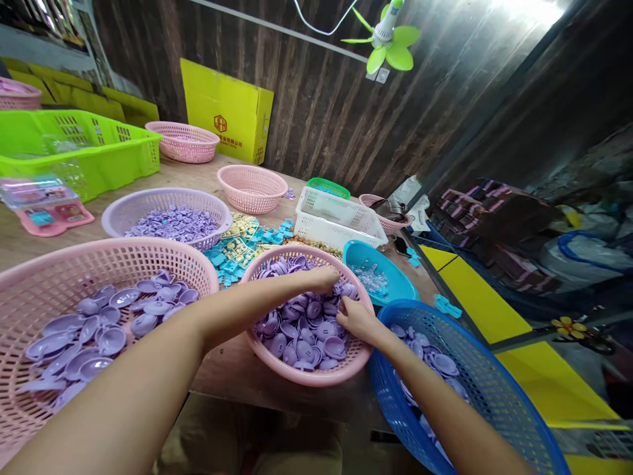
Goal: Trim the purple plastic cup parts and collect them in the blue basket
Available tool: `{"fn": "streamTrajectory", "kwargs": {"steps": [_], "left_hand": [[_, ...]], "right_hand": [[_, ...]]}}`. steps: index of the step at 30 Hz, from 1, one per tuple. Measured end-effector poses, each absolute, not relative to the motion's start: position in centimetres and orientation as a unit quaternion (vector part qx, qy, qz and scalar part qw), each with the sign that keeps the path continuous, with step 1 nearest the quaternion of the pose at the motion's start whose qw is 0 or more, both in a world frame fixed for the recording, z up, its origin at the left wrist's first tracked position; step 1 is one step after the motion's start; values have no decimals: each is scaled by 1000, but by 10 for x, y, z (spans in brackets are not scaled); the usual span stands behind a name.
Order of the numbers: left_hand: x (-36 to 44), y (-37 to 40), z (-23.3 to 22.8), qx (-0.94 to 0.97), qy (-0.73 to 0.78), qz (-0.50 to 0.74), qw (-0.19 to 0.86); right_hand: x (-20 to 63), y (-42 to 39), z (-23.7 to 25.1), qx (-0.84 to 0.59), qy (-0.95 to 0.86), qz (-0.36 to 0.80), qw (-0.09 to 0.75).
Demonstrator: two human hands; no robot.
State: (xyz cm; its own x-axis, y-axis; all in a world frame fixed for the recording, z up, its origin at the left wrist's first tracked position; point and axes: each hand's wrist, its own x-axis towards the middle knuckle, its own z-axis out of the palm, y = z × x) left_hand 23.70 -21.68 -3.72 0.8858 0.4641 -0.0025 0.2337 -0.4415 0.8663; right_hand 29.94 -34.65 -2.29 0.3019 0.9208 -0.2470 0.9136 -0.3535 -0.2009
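Observation:
My left hand (324, 280) is over the far right side of the middle pink basket (309, 378), its fingers curled down. Just below it, at the basket's right side, my right hand (357, 318) has its fingers pinched together. What either hand grips is hidden or too small to make out. Small purple plastic dish-like pieces (301, 333) fill this basket and lie right beside both hands. More purple pieces (111, 340) lie in the large pink basket (153, 247) on the left, under my left forearm. The blue basket (514, 396) on the right also contains purple pieces (442, 364), partly behind my right forearm.
Behind stand a lilac basket (116, 221) of tiny purple parts, another pink basket (252, 204), a white basket (341, 227) and a turquoise scoop-shaped tray (403, 284) of clear parts. Loose turquoise parts (230, 270) cover the table between. A green crate (119, 168) sits far left.

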Motion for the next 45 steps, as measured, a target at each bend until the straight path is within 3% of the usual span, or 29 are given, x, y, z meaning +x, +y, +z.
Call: {"fn": "streamTrajectory", "kwargs": {"steps": [4, 7, 9, 12, 14, 18, 22, 26, 31, 33, 39, 45], "left_hand": [[227, -205, -30, 856, 187, 92, 472], [211, -200, -22, 849, 162, 73, 497], [199, -200, -17, 792, 173, 64, 582], [187, -208, -13, 616, 261, 61, 741], [181, -221, -14, 546, 300, 52, 780], [176, -257, -21, 433, 302, 13, 849], [173, -286, -22, 326, 248, 109, 906], [163, -284, -16, 368, 276, 155, 875], [153, -255, -19, 491, 346, 172, 781], [155, -244, -22, 558, 368, 188, 720], [178, -233, -29, 734, 371, 218, 526], [197, -235, -36, 820, 349, 174, 419]], "right_hand": [[307, -350, -12, -793, -537, 259, 126], [313, -357, -7, -714, -406, 458, 340], [317, -361, -7, -639, -279, 552, 458], [321, -363, -8, -608, -196, 558, 529], [318, -361, -7, -611, -213, 532, 546], [291, -354, -5, -664, -393, 395, 498], [254, -348, -5, -693, -581, 215, 369], [251, -339, -2, -657, -656, 193, 319], [295, -318, 0, -754, -632, 52, 171], [307, -313, -5, -765, -629, 49, 126], [308, -311, -25, -755, -650, 53, 60], [310, -311, -28, -762, -641, 76, 54]]}}
